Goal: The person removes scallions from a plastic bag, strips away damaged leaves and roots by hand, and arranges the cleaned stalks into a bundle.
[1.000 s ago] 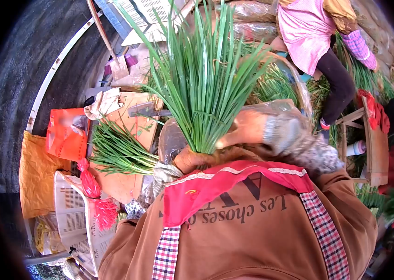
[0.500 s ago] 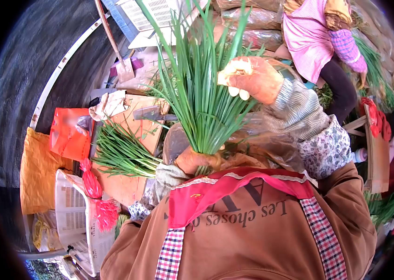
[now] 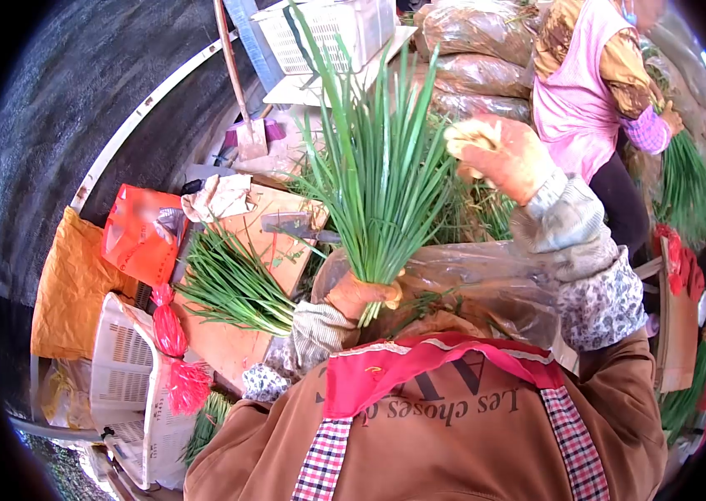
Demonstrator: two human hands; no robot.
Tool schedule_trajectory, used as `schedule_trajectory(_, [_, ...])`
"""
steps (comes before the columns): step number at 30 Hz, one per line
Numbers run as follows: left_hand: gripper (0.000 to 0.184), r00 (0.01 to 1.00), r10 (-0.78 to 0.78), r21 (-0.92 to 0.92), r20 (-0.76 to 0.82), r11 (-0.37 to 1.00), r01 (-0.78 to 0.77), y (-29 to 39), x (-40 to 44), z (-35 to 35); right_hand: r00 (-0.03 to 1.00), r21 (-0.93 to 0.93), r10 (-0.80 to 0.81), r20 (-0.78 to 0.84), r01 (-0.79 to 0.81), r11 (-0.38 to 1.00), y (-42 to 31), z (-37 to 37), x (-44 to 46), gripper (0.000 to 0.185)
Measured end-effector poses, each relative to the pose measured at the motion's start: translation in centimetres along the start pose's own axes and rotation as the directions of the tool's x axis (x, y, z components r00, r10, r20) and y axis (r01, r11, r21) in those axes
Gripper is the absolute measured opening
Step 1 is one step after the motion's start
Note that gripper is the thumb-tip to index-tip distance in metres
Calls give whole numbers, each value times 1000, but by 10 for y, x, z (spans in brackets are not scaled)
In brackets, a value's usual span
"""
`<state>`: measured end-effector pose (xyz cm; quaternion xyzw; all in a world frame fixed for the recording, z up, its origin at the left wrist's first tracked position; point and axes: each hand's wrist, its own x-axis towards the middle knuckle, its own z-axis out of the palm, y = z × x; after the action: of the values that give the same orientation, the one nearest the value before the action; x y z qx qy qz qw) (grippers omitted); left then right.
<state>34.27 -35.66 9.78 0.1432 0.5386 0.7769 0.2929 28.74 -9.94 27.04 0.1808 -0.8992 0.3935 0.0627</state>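
Observation:
My left hand [image 3: 361,296], in an orange glove, is closed round the lower stalks of a bunch of green chives [image 3: 382,179], whose long leaves fan upward. To the right of the leaves and apart from most of them is my gloved right hand [image 3: 503,154]. Its fingers are curled in; whether anything is between them I cannot make out. Beside my left wrist, a second bunch of chives [image 3: 236,284] lies on a tan board [image 3: 274,263]. Past it, a broad-bladed knife [image 3: 290,224] rests on the same board.
Red plastic ties [image 3: 171,334] hang on a white crate [image 3: 123,367] at left, near an orange bag [image 3: 140,238]. A shovel [image 3: 251,140] and another white crate [image 3: 328,37] stand behind. At right, a co-worker in a pink apron [image 3: 570,108] holds greens [image 3: 685,184].
My right hand has moved right and a little down, away from the leaves. The chives stay in my left hand. The co-worker's hand has risen with greens, and my view has shifted slightly.

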Motion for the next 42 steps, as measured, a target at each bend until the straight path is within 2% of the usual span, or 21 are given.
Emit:
schedule_trajectory(3, [36,999,4,61,-44,998,-1,0,1,6,994,-48,-72,-87,68,997,-44,17,13,35])
schedule_trajectory(5, [34,999,11,140,-46,990,-4,-4,5,4,997,87,78,-31,-75,993,-43,26,34,35])
schedule_trajectory(6, [34,999,15,177,-49,984,-6,-4,5,5,965,286,231,121,-257,923,-42,28,40,33])
schedule_trajectory(7, [33,999,-1,155,-40,988,7,-2,3,6,974,348,165,155,-210,914,-39,27,42,27])
schedule_trajectory(14, [39,996,30,238,-89,971,-8,7,-4,0,978,243,113,173,-154,958,-23,14,27,23])
schedule_trajectory(15, [39,993,53,248,-107,968,-25,11,-6,-4,972,200,2,235,-51,978,-20,7,21,22])
schedule_trajectory(16, [38,989,78,258,-125,965,-44,14,-7,-6,963,115,91,254,-124,986,-10,5,23,25])
schedule_trajectory(17, [28,956,209,252,-206,955,-155,13,-7,-6,997,-249,-56,-60,39,968,18,2,28,28])
schedule_trajectory(19, [29,943,185,275,-277,956,-106,23,-13,-8,979,-586,-20,-202,-104,803,6,-11,24,35])
schedule_trajectory(20, [29,934,175,286,-311,954,-84,27,-15,-10,959,-589,262,-109,-275,760,-38,-26,14,39])
schedule_trajectory(21, [31,903,209,309,-376,947,-90,23,-13,-17,902,-604,417,111,-272,749,-57,-27,11,44])
schedule_trajectory(22, [32,897,211,344,-389,936,-71,21,-12,-24,925,-756,368,92,-176,631,-76,-19,4,44])
schedule_trajectory(23, [33,891,213,378,-400,924,-51,20,-12,-31,961,-660,233,151,-78,747,-87,-12,-6,40])
schedule_trajectory(24, [33,887,213,411,-410,911,-29,21,-12,-34,976,-551,-104,194,196,811,-86,-2,-13,31])
schedule_trajectory(25, [32,866,252,379,-431,922,-80,24,-13,-32,890,-326,-450,77,449,832,-80,16,-17,25])
schedule_trajectory(26, [31,848,288,397,-444,912,-102,24,-14,-31,775,-190,-632,12,622,760,-84,27,-18,21])
schedule_trajectory(28, [28,805,363,434,-469,889,-148,25,-15,-32,612,-590,-749,256,712,380,-95,48,-8,29])
schedule_trajectory(32, [28,857,237,426,-457,905,-23,25,-30,-44,822,-677,-425,378,559,479,-53,79,9,33])
schedule_trajectory(34, [30,849,258,403,-461,913,-59,23,-36,-41,835,-654,-408,370,546,524,-46,79,3,30])
schedule_trajectory(40, [29,837,279,399,-470,913,-80,15,-38,-45,901,-135,-429,68,434,891,-19,91,11,18])
schedule_trajectory(42, [27,849,293,441,-440,894,-80,15,-39,-46,960,80,-276,-47,279,957,-20,90,14,22])
